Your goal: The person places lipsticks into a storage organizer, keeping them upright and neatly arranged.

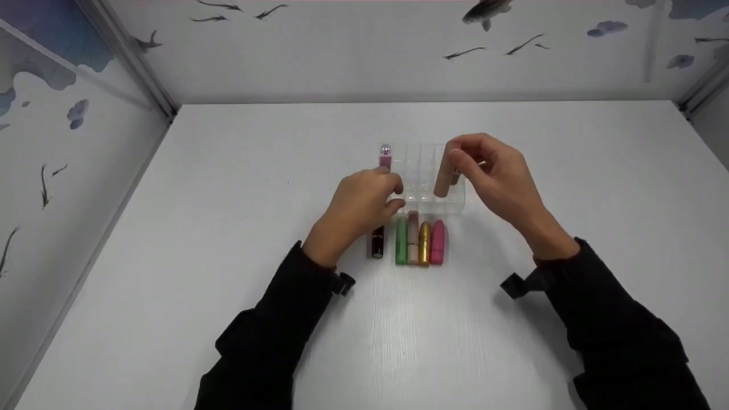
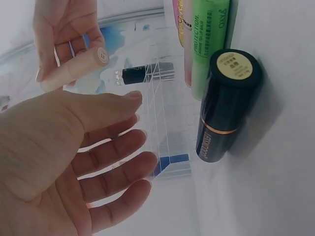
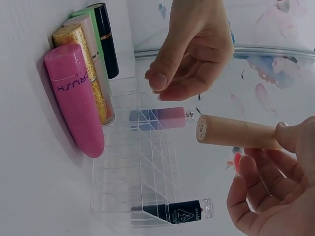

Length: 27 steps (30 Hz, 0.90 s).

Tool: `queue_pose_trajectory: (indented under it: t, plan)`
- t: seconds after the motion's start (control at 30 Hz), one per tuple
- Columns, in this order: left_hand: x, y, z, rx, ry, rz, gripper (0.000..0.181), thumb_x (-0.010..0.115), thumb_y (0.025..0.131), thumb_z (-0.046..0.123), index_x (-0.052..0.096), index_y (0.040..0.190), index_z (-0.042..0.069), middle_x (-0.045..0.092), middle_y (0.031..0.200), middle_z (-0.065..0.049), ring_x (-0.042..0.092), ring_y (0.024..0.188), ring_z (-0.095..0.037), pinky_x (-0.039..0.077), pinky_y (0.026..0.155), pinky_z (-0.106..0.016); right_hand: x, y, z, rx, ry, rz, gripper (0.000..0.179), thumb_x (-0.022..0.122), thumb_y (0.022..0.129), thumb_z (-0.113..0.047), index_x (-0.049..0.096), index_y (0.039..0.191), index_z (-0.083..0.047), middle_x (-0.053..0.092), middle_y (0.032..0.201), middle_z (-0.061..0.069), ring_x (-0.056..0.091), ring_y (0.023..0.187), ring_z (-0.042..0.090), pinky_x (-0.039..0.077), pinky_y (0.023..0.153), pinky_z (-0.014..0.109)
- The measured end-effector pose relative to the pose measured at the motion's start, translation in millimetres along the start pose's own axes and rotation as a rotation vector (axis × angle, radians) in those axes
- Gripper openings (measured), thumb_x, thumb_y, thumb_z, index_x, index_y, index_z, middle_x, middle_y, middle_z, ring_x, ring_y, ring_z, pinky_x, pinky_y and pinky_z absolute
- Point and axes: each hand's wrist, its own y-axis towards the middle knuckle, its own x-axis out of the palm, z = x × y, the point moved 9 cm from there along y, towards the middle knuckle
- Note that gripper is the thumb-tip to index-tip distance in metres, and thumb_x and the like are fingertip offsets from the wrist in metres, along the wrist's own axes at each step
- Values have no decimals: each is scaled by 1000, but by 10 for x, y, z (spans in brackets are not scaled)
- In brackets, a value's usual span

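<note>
My right hand (image 1: 501, 179) pinches a beige lipstick tube (image 3: 236, 132) between thumb and fingers, holding it tilted above the clear compartment organizer (image 1: 414, 165). Near the organizer's left side hovers my left hand (image 1: 364, 199), its fingers loosely bent and nothing in them. Inside the organizer, a pink-and-blue lipstick (image 3: 165, 118) stands in a compartment on the left. A black lipstick tube with a clear cap (image 3: 184, 211) stands on the right side. In the left wrist view, the label on the beige tube's end faces the camera.
Before the organizer lies a row of tubes: a black one with a gold ring (image 2: 226, 108), a green lip balm (image 1: 401, 242), a pale pink tube (image 1: 413, 239), a gold glittery one (image 1: 425, 245) and a bright pink one (image 1: 437, 244). Patterned panels (image 1: 342, 51) border the white table (image 1: 256, 148).
</note>
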Motion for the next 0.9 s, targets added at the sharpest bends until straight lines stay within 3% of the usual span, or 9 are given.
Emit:
queue_pose_trajectory:
  t: [0.2, 0.33, 0.53, 0.7, 0.9]
  plan:
    - [34, 7, -95, -65, 114, 15, 20, 67, 86, 29, 71, 98, 14, 66, 96, -3, 61, 80, -19, 51, 68, -32, -44, -11, -35, -5, -30, 31, 27, 55, 96, -19, 60, 118, -4, 65, 102, 10, 58, 90, 15, 44, 73, 18]
    - [40, -1, -130, -91, 160, 23, 19, 69, 86, 28, 72, 98, 15, 63, 96, -5, 59, 81, -19, 52, 68, -33, -40, 37, 145, -13, -70, 48, 28, 56, 95, -23, 61, 120, -10, 66, 102, 3, 58, 90, 11, 44, 71, 21]
    - [88, -3, -163, -116, 162, -14, 17, 67, 87, 28, 74, 99, 16, 61, 98, -6, 57, 82, -20, 52, 68, -34, -41, 64, 319, -27, -92, 56, 30, 56, 95, -30, 60, 123, -22, 66, 105, -5, 58, 94, 9, 45, 72, 22]
    - [160, 8, -178, -130, 153, -76, 20, 64, 90, 29, 73, 104, 17, 60, 103, -7, 56, 84, -20, 52, 70, -33, -58, 66, 386, -39, -133, 69, 32, 54, 96, -32, 59, 126, -25, 61, 111, -3, 56, 95, 8, 44, 72, 19]
    - [178, -1, -203, -148, 146, -86, 19, 62, 91, 29, 72, 104, 19, 60, 103, -7, 56, 84, -20, 52, 69, -34, -59, 95, 462, -44, -158, 80, 33, 54, 95, -33, 58, 127, -25, 59, 110, -1, 53, 93, 8, 44, 70, 17]
